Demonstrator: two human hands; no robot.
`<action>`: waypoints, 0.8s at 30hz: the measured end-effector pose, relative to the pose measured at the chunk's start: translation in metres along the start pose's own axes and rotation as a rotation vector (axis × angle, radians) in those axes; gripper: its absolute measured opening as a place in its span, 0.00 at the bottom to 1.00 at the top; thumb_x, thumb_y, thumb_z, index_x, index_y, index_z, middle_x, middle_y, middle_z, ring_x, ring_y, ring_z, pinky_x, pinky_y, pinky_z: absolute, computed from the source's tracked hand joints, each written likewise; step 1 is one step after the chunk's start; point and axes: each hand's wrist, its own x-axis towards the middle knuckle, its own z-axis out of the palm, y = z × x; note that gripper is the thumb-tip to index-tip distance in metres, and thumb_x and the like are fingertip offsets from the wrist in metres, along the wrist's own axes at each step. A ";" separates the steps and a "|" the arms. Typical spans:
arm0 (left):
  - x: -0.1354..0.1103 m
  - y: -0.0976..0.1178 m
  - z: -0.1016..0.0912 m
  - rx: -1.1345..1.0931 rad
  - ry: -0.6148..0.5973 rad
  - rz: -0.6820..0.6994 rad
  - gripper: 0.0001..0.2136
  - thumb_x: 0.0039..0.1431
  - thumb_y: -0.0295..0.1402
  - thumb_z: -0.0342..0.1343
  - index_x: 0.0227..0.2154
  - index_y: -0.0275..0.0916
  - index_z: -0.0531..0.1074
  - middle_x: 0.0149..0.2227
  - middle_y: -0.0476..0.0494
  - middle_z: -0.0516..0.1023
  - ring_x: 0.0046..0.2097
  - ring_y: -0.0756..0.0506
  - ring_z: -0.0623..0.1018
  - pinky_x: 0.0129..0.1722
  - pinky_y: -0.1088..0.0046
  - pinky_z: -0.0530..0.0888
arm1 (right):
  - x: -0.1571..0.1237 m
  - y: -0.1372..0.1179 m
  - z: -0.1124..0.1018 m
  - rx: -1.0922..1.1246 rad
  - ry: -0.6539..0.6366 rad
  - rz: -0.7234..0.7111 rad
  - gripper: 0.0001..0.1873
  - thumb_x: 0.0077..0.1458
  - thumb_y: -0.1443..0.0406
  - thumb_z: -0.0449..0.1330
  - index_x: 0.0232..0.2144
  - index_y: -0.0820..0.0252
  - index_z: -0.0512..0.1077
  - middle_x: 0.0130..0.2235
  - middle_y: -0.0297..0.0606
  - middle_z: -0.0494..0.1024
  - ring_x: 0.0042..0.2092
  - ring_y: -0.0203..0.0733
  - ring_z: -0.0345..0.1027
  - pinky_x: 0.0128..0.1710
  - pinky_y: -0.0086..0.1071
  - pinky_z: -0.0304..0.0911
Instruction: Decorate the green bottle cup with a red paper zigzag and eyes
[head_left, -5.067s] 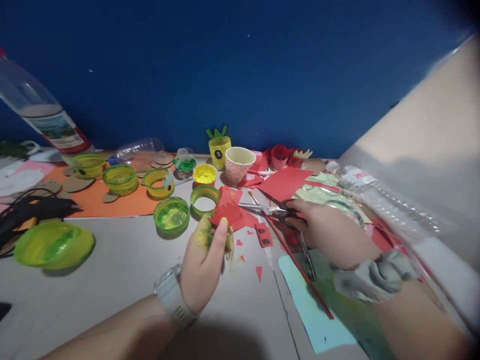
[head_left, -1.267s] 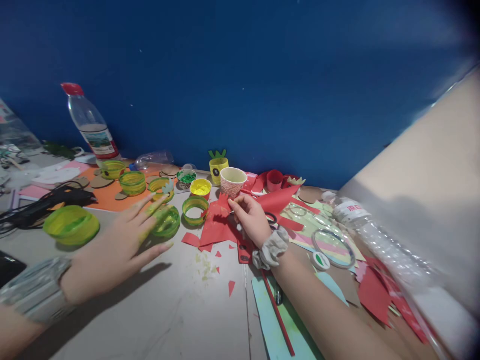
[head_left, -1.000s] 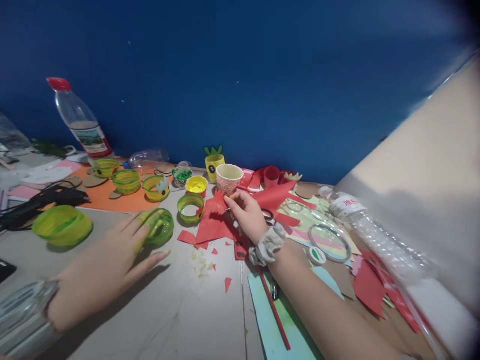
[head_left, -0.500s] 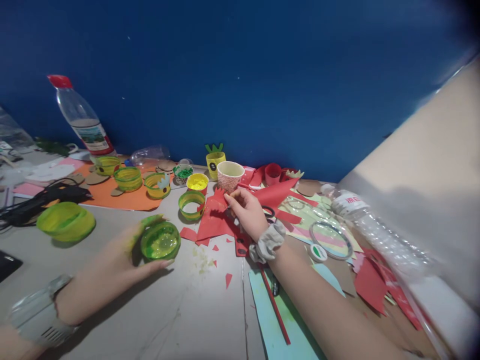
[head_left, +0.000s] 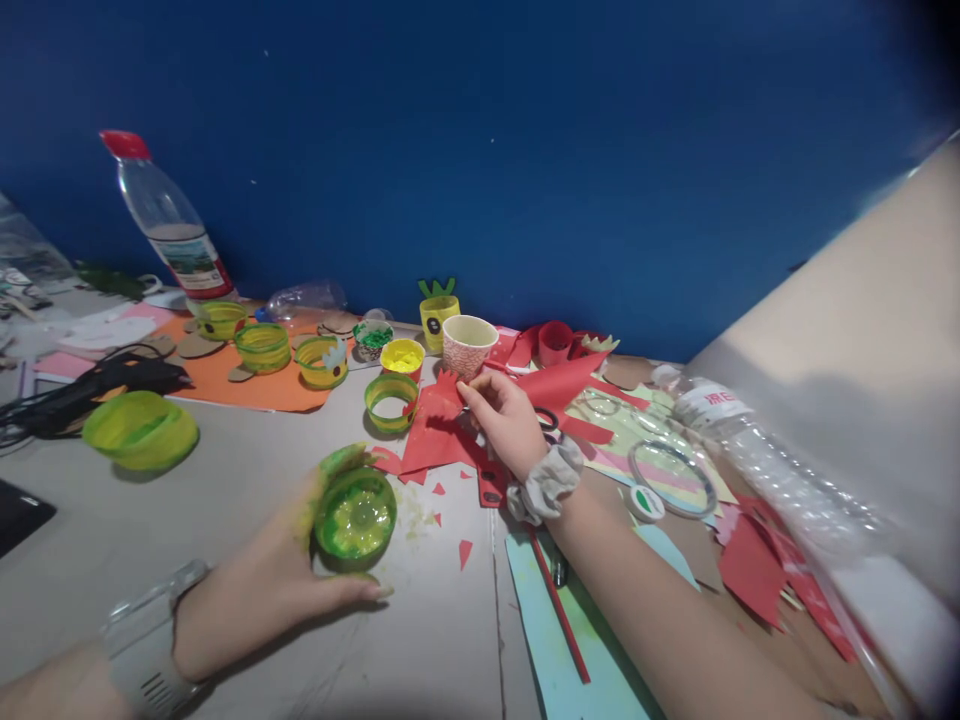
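Observation:
My left hand [head_left: 300, 555] curls round a green-painted cup [head_left: 356, 520], a cut bottle base with wet-looking green and yellow paint inside. Its fingers, smeared with paint, lie along the far side and the thumb along the near side. Above the red paper [head_left: 435, 430], my right hand [head_left: 501, 415] has thumb and forefinger pinched together; what they hold, if anything, is too small to make out. Black scissor handles [head_left: 547, 418] show just beyond that hand. A green-yellow ring [head_left: 391, 425] stands left of the red paper.
Behind are a patterned paper cup [head_left: 469, 365], a yellow paint cup [head_left: 403, 375] and a green paint cup [head_left: 373, 340]. Several painted rings stand on orange paper [head_left: 202, 385]. A red-capped bottle [head_left: 176, 230] stands back left; a clear bottle [head_left: 765, 460] lies right.
My left hand has moved right and nearer to me, with the green-painted cup. My right hand stays pinched over the red paper. The view has shifted slightly.

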 end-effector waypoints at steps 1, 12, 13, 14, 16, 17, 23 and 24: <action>0.000 0.001 0.001 -0.026 0.003 0.006 0.46 0.48 0.48 0.66 0.62 0.59 0.40 0.65 0.46 0.54 0.64 0.37 0.58 0.62 0.48 0.58 | 0.000 0.000 0.000 -0.003 0.002 -0.002 0.14 0.55 0.55 0.60 0.26 0.57 0.64 0.21 0.25 0.63 0.21 0.32 0.56 0.22 0.27 0.54; 0.005 0.004 -0.004 -0.183 0.147 -0.041 0.42 0.49 0.45 0.66 0.61 0.60 0.45 0.58 0.47 0.64 0.58 0.38 0.66 0.60 0.47 0.61 | -0.003 -0.005 0.002 -0.064 0.039 0.021 0.14 0.56 0.55 0.60 0.26 0.56 0.64 0.20 0.25 0.63 0.21 0.33 0.57 0.21 0.28 0.54; 0.006 0.003 -0.005 -0.178 0.164 -0.042 0.42 0.50 0.45 0.66 0.62 0.60 0.44 0.58 0.46 0.64 0.59 0.38 0.66 0.60 0.46 0.60 | -0.003 -0.006 0.002 -0.068 0.042 0.022 0.14 0.56 0.55 0.60 0.26 0.56 0.64 0.20 0.25 0.63 0.21 0.33 0.57 0.21 0.28 0.55; 0.008 0.002 -0.007 -0.169 0.170 -0.040 0.42 0.50 0.45 0.65 0.62 0.59 0.44 0.59 0.46 0.63 0.59 0.38 0.65 0.61 0.46 0.59 | -0.004 -0.006 0.002 -0.073 0.042 0.022 0.14 0.56 0.55 0.60 0.26 0.56 0.64 0.20 0.25 0.63 0.21 0.33 0.57 0.21 0.28 0.55; 0.010 0.002 -0.010 -0.163 0.153 -0.033 0.42 0.51 0.45 0.65 0.62 0.58 0.43 0.61 0.46 0.61 0.61 0.38 0.63 0.62 0.47 0.57 | -0.004 -0.007 0.002 -0.085 0.041 0.022 0.14 0.56 0.55 0.60 0.26 0.56 0.64 0.20 0.25 0.63 0.21 0.33 0.57 0.22 0.28 0.55; 0.011 0.003 -0.011 -0.170 0.129 -0.032 0.43 0.50 0.45 0.65 0.62 0.58 0.42 0.61 0.46 0.60 0.62 0.38 0.62 0.62 0.48 0.57 | -0.004 -0.008 0.003 -0.092 0.041 0.023 0.14 0.56 0.55 0.59 0.26 0.56 0.64 0.20 0.25 0.64 0.21 0.33 0.57 0.22 0.28 0.55; 0.008 0.005 -0.014 -0.246 0.008 0.027 0.39 0.57 0.47 0.59 0.63 0.59 0.38 0.66 0.48 0.52 0.66 0.39 0.53 0.64 0.51 0.55 | -0.002 -0.033 -0.002 -0.155 0.043 0.006 0.13 0.57 0.55 0.59 0.27 0.57 0.64 0.24 0.27 0.66 0.26 0.34 0.61 0.26 0.29 0.58; 0.007 0.004 -0.015 -0.267 0.008 0.044 0.34 0.61 0.46 0.54 0.63 0.59 0.39 0.66 0.50 0.51 0.66 0.40 0.53 0.64 0.52 0.54 | -0.002 -0.040 -0.003 -0.170 0.030 0.000 0.13 0.57 0.56 0.59 0.27 0.57 0.65 0.26 0.28 0.68 0.27 0.35 0.62 0.28 0.29 0.59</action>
